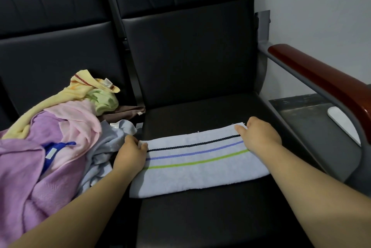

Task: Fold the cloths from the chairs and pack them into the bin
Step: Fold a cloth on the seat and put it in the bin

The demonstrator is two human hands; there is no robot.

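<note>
Pinching the far left corner of the striped towel [200, 169] between thumb and fingers, your left hand [131, 152] sits at one end, while your right hand [259, 135] curls over the far right corner and grips it. The towel lies folded into a long band, flat across the black chair seat [200, 111], its stripes running between your hands. Just beside it, on the seat to the left, a loose pile of cloths [50, 127] lies heaped.

A pale object [340, 119], perhaps plastic, lies near the wall [321, 6].
</note>
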